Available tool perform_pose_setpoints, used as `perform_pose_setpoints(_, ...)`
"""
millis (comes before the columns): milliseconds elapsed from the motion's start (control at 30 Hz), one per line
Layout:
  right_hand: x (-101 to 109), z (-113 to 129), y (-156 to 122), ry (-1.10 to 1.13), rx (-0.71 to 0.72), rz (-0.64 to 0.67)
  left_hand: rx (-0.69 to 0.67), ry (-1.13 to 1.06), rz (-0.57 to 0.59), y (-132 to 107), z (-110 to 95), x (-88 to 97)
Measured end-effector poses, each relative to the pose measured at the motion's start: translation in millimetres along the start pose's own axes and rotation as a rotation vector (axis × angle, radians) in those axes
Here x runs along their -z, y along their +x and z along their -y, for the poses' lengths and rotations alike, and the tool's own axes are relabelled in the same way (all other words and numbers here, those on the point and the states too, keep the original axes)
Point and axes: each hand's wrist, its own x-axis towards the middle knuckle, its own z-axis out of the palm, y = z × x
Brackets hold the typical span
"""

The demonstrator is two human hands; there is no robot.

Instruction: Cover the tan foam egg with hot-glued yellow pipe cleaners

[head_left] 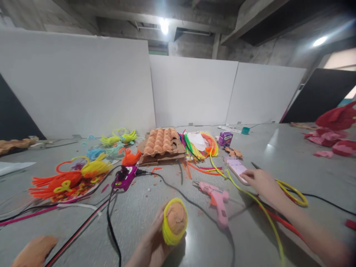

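Observation:
My left hand (154, 241) is closed round a brown egg-carton cup wrapped in yellow pipe cleaner (174, 221), held just above the grey table (278, 155) near its front edge. My right hand (260, 180) reaches forward with fingers stretched out, its fingertips touching a phone (237, 167) that lies flat on the table. A long yellow pipe cleaner (267, 215) runs from the pile under my right forearm. A pink glue gun (218, 200) lies between my two hands.
A brown egg carton (161, 142) sits at the middle back beside loose coloured pipe cleaners (200, 146). Fluffy orange and yellow pieces (66, 180) lie at left. A purple power strip (125, 178) with black cables, a purple box (225, 138), red fabric (336, 129) at right.

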Motion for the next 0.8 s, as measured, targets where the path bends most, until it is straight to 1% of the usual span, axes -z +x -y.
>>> perform_pose_setpoints(67, -9, -6, 17, -0.095, -0.017, 0.053, -0.009, -0.002, 0.029, -2, 0, -1.6)
perform_pose_setpoints(133, -23, -7, 27, -0.164, -0.023, 0.088, -0.01, 0.007, 0.069, -3, 0, -3.1)
perform_pose_setpoints(267, -45, -2, 30, -0.247, -0.033, 0.071, -0.008, 0.021, 0.178, -4, 0, -3.4)
perform_pose_setpoints(367, -49, 1, 28, -0.256, -0.013, 0.028, -0.004, 0.02, 0.223, -4, 1, -3.2)
perform_pose_setpoints(467, -39, 5, 29, -0.208, 0.033, -0.049, 0.016, 0.04, 0.238, -6, 1, -5.3)
perform_pose_setpoints(533, -26, 11, 27, -0.144, 0.077, -0.131, 0.031, 0.056, 0.241, -8, 1, -7.8)
perform_pose_setpoints(600, -11, 20, 18, -0.048, 0.148, -0.221, 0.057, 0.076, 0.243, -9, 1, -10.1)
perform_pose_setpoints(700, 7, 42, -9, 0.128, 0.343, -0.311, 0.102, 0.103, 0.266, -9, 2, -11.8)
perform_pose_setpoints(800, 12, 67, -44, 0.296, 0.572, -0.333, 0.134, 0.118, 0.299, -9, 2, -11.5)
